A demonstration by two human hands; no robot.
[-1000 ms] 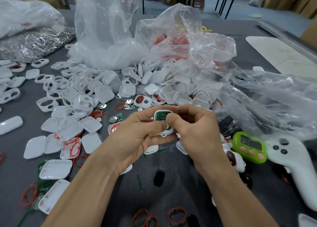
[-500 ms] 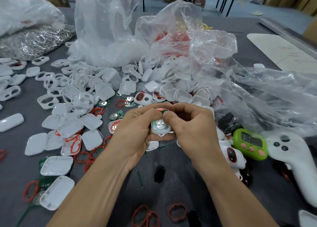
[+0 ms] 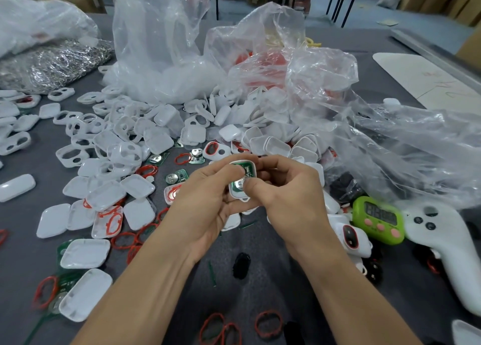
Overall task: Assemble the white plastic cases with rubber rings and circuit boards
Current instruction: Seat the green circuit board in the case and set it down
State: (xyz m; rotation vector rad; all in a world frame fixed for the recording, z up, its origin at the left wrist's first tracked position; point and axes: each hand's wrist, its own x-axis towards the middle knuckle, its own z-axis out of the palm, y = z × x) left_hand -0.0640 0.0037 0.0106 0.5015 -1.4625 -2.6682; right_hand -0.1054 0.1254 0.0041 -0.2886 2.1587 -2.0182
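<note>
Both hands hold one small white plastic case above the middle of the table. A green circuit board with a round silver cell lies inside it, face up. My left hand grips the case from the left, thumb on the board's upper part. My right hand grips it from the right, thumb pressing near the silver cell. Loose white case halves lie heaped behind and to the left. Red rubber rings and spare circuit boards are scattered on the grey table.
Crumpled clear plastic bags rise behind and to the right. A green digital timer and a white handheld controller lie at the right. A bag of silver metal rings sits at the far left. A finished case with a red window lies beside the timer.
The case has turned in my hands and my thumbs have shifted, so the green board and silver cell show more fully. Both hands stay at the same place.
</note>
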